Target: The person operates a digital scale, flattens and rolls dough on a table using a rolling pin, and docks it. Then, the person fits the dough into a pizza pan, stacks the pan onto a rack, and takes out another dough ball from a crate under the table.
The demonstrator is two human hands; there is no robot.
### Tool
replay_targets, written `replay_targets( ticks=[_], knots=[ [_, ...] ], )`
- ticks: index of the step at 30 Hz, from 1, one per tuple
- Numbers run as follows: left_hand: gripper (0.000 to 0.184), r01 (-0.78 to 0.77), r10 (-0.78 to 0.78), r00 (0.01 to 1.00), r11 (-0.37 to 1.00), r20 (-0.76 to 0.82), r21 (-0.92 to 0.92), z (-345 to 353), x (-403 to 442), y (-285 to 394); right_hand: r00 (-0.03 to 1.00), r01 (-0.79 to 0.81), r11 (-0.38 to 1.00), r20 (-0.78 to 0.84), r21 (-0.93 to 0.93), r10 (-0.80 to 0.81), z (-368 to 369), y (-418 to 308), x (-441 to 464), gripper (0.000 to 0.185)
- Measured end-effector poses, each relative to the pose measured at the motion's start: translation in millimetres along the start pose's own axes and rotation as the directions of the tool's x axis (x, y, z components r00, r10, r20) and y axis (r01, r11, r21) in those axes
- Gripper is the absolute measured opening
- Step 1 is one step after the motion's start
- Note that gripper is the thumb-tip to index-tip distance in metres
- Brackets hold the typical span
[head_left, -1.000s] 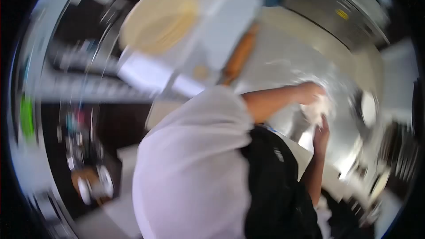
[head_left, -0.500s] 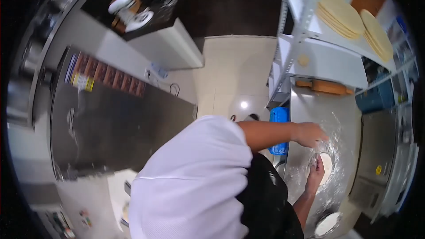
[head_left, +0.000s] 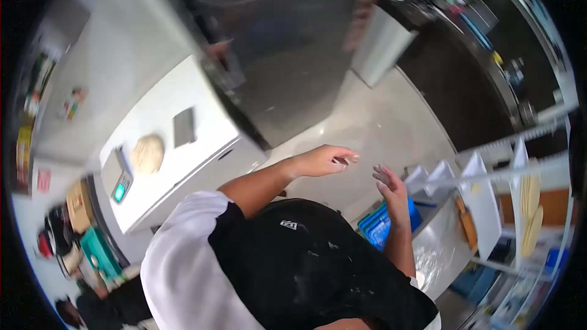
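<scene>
Blue container [head_left: 374,227] noted near my right hand [head_left: 394,194], contents unclear. Both hands empty, fingers parted. Dough [head_left: 147,154] lies well left of my left hand [head_left: 324,160].

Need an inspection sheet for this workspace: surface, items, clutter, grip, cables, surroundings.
Surface: steel table dusted with white powder; white counter looks clean where visible.
Job's things: dough on the counter beside a lit scale; rolling pin at the steel table's shelf side.
Clutter: grey flat item on the counter; blue crate near the right hand.
Grip: left hand and right hand raised, open, empty.
Cables: nothing seen.
Surroundings: another person, lower left.
</scene>
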State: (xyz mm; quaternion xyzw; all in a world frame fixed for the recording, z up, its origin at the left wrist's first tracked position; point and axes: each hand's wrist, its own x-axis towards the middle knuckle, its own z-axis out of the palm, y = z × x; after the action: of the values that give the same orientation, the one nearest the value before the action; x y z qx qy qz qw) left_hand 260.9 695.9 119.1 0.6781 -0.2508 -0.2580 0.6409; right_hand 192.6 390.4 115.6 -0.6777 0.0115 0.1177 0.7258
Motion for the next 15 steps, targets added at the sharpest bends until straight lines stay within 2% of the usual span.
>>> replay_targets(
  ticks=[1,4,6,9,11,12,15],
  knots=[
    [0.041,0.033,-0.037,0.997,0.997,-0.07,-0.068,-17.3,-42.1,-6.5,0.988,0.014,1.0,0.156,0.01,-0.015,36.6,-2.0,18.9,0.053],
    [0.044,0.064,-0.082,0.957,0.995,-0.28,-0.074,-65.4,-159.8,-8.7,0.918,-0.016,0.999,0.396,-0.043,0.032,154.2,-1.8,64.3,0.052],
    [0.043,-0.041,-0.063,0.844,0.983,-0.533,-0.182,-83.0,-235.2,-16.8,0.831,-0.011,0.996,0.553,-0.093,0.061,228.3,-3.0,86.7,0.052],
    [0.041,-0.09,-0.108,0.69,0.968,-0.716,-0.233,-97.4,-337.0,-27.0,0.701,0.051,0.971,0.701,-0.235,0.133,330.6,-3.1,92.7,0.05],
    [0.04,-0.101,-0.168,0.5,0.963,-0.85,-0.249,-91.0,-394.3,-15.5,0.596,0.153,0.933,0.783,-0.327,0.177,383.9,1.8,94.0,0.049],
    [0.04,-0.102,-0.18,0.451,0.962,-0.874,-0.251,-84.5,-417.3,-17.4,0.551,0.155,0.933,0.813,-0.324,0.19,404.7,9.9,96.9,0.049],
    [0.04,-0.109,-0.214,0.159,0.966,-0.964,-0.232,-48.6,-472.4,-20.0,0.388,0.074,0.928,0.868,-0.364,0.31,457.8,48.2,106.4,0.044]
  ],
)
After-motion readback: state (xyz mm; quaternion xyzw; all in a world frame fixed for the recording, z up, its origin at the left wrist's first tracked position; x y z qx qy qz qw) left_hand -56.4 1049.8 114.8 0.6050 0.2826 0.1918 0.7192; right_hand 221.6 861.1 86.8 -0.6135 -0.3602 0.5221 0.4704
